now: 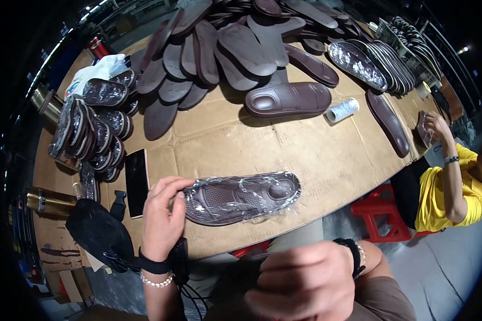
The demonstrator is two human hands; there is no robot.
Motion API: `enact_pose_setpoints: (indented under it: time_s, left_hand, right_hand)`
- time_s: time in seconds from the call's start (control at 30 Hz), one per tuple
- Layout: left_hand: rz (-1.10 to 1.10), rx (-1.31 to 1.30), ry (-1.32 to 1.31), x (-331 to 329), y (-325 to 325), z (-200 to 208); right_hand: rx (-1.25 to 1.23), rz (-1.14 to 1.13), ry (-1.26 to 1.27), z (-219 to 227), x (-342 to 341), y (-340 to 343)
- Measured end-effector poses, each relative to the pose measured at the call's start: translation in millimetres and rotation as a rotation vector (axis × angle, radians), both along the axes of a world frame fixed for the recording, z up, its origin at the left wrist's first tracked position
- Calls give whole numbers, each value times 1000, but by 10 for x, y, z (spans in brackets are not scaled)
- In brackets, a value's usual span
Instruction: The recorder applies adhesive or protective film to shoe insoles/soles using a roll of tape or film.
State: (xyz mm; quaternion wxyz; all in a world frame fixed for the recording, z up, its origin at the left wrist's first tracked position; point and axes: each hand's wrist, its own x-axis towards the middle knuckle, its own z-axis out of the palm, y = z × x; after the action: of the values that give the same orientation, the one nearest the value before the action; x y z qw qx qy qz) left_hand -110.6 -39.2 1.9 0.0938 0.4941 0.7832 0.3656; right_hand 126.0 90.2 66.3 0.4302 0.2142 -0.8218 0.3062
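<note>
Here our left hand (165, 214) grips a film-wrapped insole (233, 198); our right hand's (308, 278) hold is unclear; bare insoles (247, 51) remain at twelve o'clock.

A footwear workshop: heaped insoles (247, 51), cardboard-covered worktable (214, 144), nearby co-worker (455, 198).

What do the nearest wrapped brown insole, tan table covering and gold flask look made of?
Dark brown foot-shaped insole: perhaps foam or rubber, given its moulded texture; its glossy, crinkled clear wrap looks like plastic film. Tan table covering: likely matte cardboard, given its creases. Gold cylindrical flask: apparently polished metal, from bright reflections.
</note>
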Motion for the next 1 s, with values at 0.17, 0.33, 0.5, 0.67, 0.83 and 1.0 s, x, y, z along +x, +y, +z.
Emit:
enact_pose_setpoints:
  time_s: [0.17, 0.33, 0.5, 0.67, 0.83, 1.0]
  left_hand:
    - [-152, -137, 156, 21, -39, -60]
    - [-137, -216, 374, -6, 6, -86]
    - [-154, -185, 381, -119, 26, -72]
    - [-162, -63, 231, -151, -34, -95]
    - [-81, -2, 49, -74, -110, -126]
    - [-78, 222, -51, 84, -238, 78]
  right_hand:
    - [-229, 22, 345, 37, -201, -507]
    - [-90, -24, 495, 20, -37, -373]
    - [-94, -57, 218, 48, 68, -29]
    - [-162, -305, -585, -404, -215, 141]
    - [-72, -402, -748, -645, -445, 126]
    - [-170, -463, -847, -742, -610, 150]
